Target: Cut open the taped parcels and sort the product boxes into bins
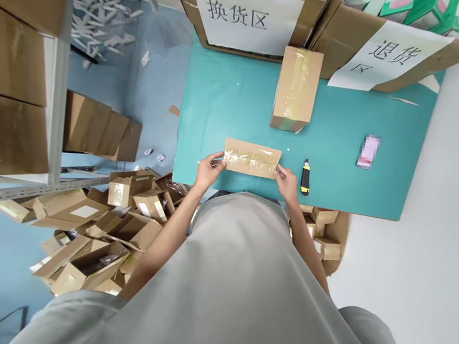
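Observation:
A long, narrow cardboard box (251, 159) with shiny clear tape along its top lies crosswise near the front edge of the teal table. My left hand (211, 170) grips its left end, fingers closed at the edge. At the opposite end, my right hand (286, 182) pinches the right edge between thumb and fingers. To the right of that hand rests a black and yellow utility knife (306, 177). Behind the narrow box stands a larger taped cardboard box (297, 86).
Two big open cartons, one labelled on the left (246, 19) and one on the right (390, 52), hold green packages at the table's back. A blurred pinkish item (368, 152) lies right on the teal table (229, 95). Discarded boxes (101, 256) heap on the floor at left, near shelving (57, 108).

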Tool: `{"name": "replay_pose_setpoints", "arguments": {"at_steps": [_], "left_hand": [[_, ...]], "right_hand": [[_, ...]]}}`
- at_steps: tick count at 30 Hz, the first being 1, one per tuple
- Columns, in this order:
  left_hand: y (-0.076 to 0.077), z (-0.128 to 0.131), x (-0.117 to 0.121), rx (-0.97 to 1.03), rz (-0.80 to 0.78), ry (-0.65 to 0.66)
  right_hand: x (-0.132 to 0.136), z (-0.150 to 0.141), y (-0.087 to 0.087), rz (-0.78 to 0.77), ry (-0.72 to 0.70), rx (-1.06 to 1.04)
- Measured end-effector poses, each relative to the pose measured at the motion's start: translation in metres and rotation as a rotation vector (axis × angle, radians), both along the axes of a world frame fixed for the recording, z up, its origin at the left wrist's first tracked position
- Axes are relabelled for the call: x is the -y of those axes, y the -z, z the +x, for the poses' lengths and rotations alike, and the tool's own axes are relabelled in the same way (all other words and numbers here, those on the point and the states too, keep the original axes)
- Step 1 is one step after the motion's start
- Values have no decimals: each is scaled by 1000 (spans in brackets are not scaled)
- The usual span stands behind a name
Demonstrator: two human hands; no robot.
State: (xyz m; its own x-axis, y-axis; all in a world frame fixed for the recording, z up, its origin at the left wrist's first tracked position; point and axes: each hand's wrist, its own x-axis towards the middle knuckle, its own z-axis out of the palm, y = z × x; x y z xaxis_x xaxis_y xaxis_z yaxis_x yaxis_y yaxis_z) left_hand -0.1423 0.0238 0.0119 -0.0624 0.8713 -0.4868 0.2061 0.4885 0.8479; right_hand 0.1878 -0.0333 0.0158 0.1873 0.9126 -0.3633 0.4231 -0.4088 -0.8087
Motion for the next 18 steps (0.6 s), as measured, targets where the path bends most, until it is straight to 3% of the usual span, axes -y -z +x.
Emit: {"name": "replay_pose_setpoints", "arguments": {"at_steps": [10, 14, 18], "left_hand": [[33, -11, 2, -23, -130, 50], [35, 1, 1, -28, -154, 83], [29, 11, -2, -61, -59, 102]], "right_hand": [[13, 12, 32, -230, 50, -34], [13, 2, 38, -234, 30, -87], [7, -6, 36, -156, -10, -84]]}}
